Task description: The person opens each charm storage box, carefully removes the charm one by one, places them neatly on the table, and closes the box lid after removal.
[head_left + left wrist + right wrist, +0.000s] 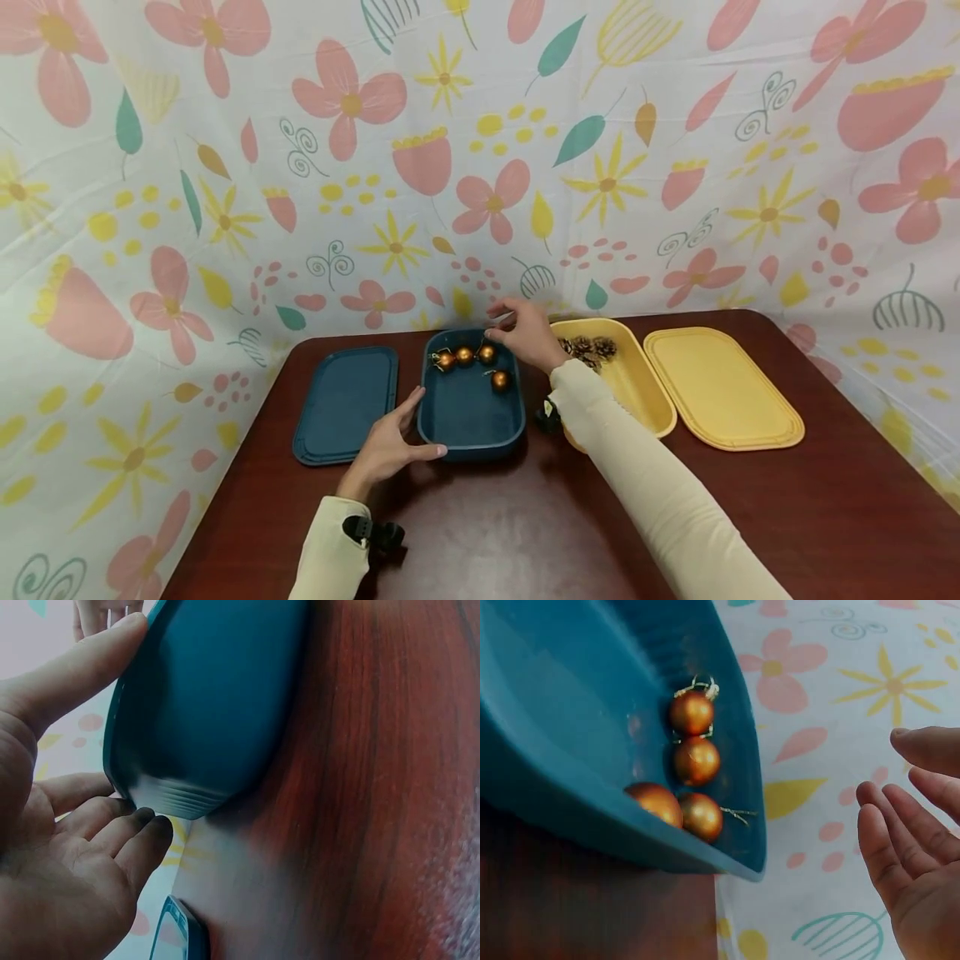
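Several gold Christmas baubles point(465, 356) lie in a deep blue container point(468, 425), most of them grouped at its far end. In the right wrist view the baubles point(697, 760) show thin wire loops. My left hand point(390, 446) touches the near left corner of the container, thumb straight along the rim and fingers by the outer wall. The left wrist view shows those fingers point(142, 847) loosely bent at the wall. Over the container's far right corner is my right hand point(525, 333), holding nothing, its fingers point(900, 840) apart from the baubles.
A blue lid point(348, 404) lies flat left of the blue container. On the right stands a yellow container point(637, 383) with several pine cones point(592, 348) at its far end, partly behind my right arm. A yellow lid point(723, 387) lies beyond it. A flowered cloth point(480, 167) hangs behind the table.
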`<state>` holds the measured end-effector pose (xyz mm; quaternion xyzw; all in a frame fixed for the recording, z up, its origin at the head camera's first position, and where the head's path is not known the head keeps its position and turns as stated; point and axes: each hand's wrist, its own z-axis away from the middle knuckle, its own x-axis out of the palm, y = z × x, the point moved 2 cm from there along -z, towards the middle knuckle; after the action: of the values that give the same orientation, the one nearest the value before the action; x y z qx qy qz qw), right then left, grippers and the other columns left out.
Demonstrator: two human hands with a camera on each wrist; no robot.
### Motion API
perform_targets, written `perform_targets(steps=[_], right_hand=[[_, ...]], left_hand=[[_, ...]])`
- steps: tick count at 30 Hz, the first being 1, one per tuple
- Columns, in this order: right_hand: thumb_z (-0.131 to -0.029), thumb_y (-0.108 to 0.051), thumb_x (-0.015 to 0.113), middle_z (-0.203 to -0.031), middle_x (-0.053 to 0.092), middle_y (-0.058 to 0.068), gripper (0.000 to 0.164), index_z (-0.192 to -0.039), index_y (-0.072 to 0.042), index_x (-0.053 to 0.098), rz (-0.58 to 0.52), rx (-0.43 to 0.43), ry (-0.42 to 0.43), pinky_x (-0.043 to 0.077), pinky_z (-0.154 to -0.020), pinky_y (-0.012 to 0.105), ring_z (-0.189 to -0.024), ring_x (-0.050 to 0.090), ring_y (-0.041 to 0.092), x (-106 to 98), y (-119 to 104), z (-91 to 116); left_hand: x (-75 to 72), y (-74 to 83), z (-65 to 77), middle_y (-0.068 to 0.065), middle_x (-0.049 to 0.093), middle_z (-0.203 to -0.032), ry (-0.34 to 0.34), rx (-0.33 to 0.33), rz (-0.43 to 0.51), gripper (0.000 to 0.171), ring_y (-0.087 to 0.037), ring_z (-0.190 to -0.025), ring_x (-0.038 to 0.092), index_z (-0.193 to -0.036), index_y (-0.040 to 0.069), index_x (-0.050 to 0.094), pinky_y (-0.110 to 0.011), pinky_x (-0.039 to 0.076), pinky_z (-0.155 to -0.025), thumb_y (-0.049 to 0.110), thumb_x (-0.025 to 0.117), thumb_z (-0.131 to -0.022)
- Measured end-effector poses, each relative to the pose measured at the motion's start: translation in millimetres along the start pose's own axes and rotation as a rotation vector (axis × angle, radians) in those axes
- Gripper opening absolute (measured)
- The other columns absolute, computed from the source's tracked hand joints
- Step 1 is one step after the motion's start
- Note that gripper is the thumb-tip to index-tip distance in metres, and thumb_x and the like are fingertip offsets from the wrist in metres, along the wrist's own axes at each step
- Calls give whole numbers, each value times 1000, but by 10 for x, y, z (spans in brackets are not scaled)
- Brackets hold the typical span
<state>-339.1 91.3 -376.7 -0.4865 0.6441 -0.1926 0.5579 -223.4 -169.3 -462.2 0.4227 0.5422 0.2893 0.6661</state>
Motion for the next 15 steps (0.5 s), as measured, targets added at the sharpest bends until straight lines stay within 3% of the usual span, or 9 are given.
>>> perform_targets(steps=[10, 15], right_hand=[[-91, -11, 74, -125, 68, 18, 32, -122, -6, 67, -24, 30, 4, 59, -90, 46, -105, 72, 33, 23, 2, -48], [-91, -12, 74, -122, 69, 16, 32, -122, -6, 67, -21, 32, -8, 60, -89, 44, -105, 72, 31, 62, 7, -70]], left_hand=[[-1, 17, 2, 2, 20, -170, 12, 1, 10, 102, -31, -154, 27, -160, 28, 29, -56, 33, -120, 30, 88, -77], [8, 11, 6, 3, 20, -169, 6, -7, 9, 103, -32, -154, 27, -160, 24, 28, -55, 33, -120, 30, 88, -78]])
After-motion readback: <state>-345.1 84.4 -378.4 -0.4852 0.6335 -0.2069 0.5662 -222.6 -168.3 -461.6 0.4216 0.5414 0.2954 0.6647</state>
